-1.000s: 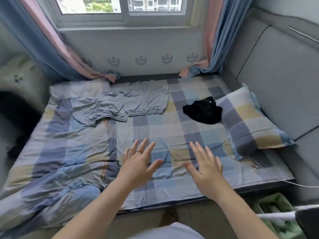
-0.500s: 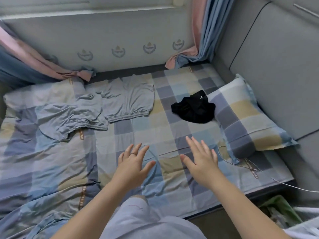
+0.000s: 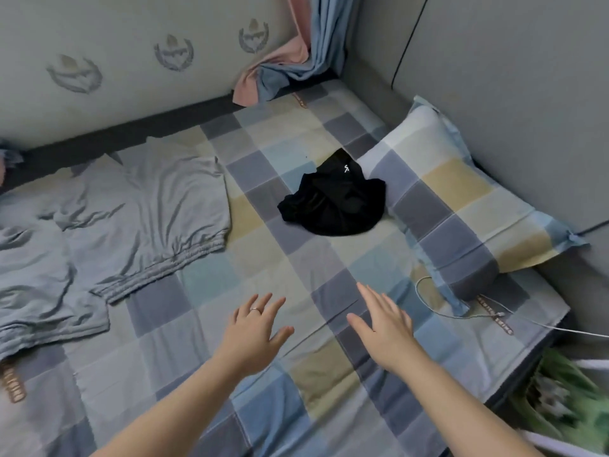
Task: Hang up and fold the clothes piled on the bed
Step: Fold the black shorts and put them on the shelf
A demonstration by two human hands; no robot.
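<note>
We record a bed sheet [image 3: 296, 265] checked in slate grey, pale blue, cream and sand. The pillow [image 3: 461, 199] carries the same check. We note one black garment [image 3: 333, 206] with a small white mark, and pale grey-blue garments [image 3: 148, 206]. The curtain [image 3: 323, 44] is pink and blue; the wall [image 3: 131, 103] is grey with repeated crest motifs.

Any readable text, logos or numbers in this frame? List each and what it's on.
Nothing reads cleanly.
white mark on the black garment: a small logo, too small to read.
brown strips on the checked bedsheet: printed lettering, too blurred to read.
crest emblems on the wall: no legible words.
</note>
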